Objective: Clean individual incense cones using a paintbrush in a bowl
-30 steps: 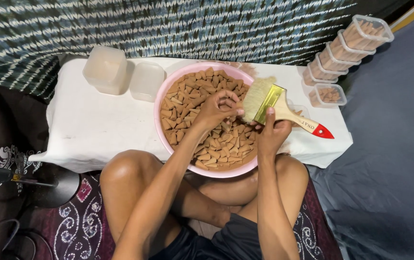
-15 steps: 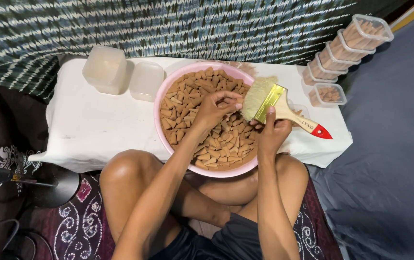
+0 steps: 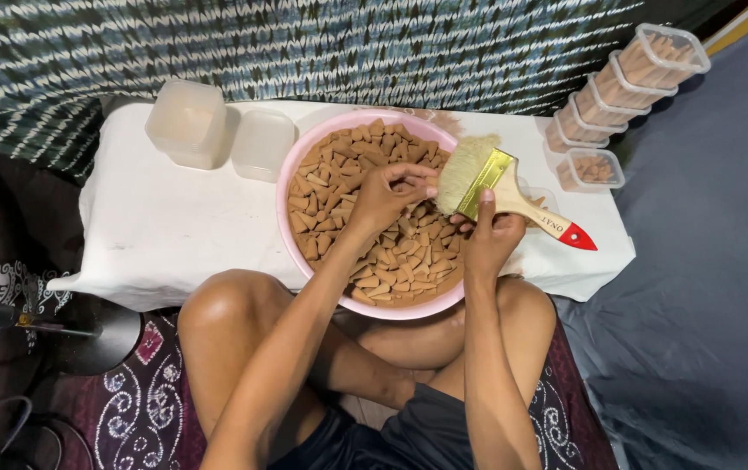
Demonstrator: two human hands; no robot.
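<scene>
The left hand point(image 3: 389, 196) is pinching cones point(image 3: 391, 252) over the pink bowl point(image 3: 291, 165) (fingers curled shut). The right hand point(image 3: 489, 237) is gripping a brush point(image 3: 500, 187).

The frame is evenly and fairly brightly lit in the centre, with soft light that seems to fall from above. The white cloth point(image 3: 182, 218) is the brightest area, close to washed out, yet its creases stay readable. Shadows are short and soft: a faint one sits under the right hand point(image 3: 487, 239) and the brush point(image 3: 496, 187), another inside the near rim of the pink basin point(image 3: 374, 306). The lower left corner falls off into dimness, where detail is hard to read. Focus is sharp across the middle; no motion blur shows. Mild wide-angle stretching appears towards the edges. The clear tubs point(image 3: 630, 83) at upper right carry small glints.
</scene>
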